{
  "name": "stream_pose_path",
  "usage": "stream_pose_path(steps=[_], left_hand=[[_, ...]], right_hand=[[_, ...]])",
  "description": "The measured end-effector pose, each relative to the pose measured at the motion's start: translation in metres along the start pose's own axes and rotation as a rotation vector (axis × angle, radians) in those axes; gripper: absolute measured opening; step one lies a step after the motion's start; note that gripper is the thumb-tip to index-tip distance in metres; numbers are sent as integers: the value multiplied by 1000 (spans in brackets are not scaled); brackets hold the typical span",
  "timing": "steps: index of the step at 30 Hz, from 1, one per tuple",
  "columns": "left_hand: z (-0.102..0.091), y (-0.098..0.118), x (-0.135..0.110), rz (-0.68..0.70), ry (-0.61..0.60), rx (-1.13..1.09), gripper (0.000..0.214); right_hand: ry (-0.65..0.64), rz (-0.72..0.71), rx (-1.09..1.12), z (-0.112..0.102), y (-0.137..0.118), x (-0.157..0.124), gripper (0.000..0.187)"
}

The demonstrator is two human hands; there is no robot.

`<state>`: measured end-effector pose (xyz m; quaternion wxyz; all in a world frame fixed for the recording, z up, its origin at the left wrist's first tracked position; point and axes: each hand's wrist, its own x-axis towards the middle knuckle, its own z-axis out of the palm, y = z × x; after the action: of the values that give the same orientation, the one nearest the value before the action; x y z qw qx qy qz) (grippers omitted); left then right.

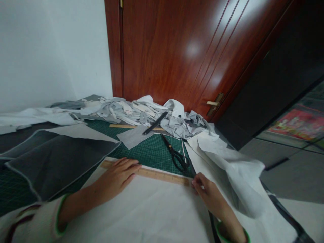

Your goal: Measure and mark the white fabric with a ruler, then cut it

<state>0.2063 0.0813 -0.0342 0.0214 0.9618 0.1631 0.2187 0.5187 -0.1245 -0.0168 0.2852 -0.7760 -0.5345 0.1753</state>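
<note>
A wooden ruler (162, 176) lies across the far edge of a white cloth (141, 209) in front of me. My left hand (124, 173) rests on the ruler's left part, fingers stretched out and pressing down. At the ruler's right end, my right hand (206, 189) is closed in a pinch by the cloth's corner; what sits between the fingertips is too small to make out. Black-handled scissors (177, 155) lie just beyond the ruler, blades pointing away from me, on a green cutting mat (146, 152).
Dark grey cloth (65, 160) with pale edging lies left. White cloth (235, 172) is bunched on the right. Scraps (131, 109) are heaped along the back, before a wooden door (164, 50). A black bar-shaped tool (155, 123) rests on a loose pale piece (131, 136).
</note>
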Motion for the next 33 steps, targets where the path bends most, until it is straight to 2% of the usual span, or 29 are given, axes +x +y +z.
stream_pose_path(steps=[3, 13, 21, 33], left_hand=[[-5, -9, 7, -37, -29, -90, 33], [-5, -3, 19, -22, -61, -237, 28], [0, 6, 28, -39, -104, -237, 28], [7, 21, 42, -34, -102, -197, 24]], right_hand=[[-1, -1, -5, 1, -1, -1, 26], [-13, 23, -7, -2, -7, -1, 24], [-17, 45, -32, -5, -12, -1, 24], [-2, 65, -55, -12, -3, -3, 19]])
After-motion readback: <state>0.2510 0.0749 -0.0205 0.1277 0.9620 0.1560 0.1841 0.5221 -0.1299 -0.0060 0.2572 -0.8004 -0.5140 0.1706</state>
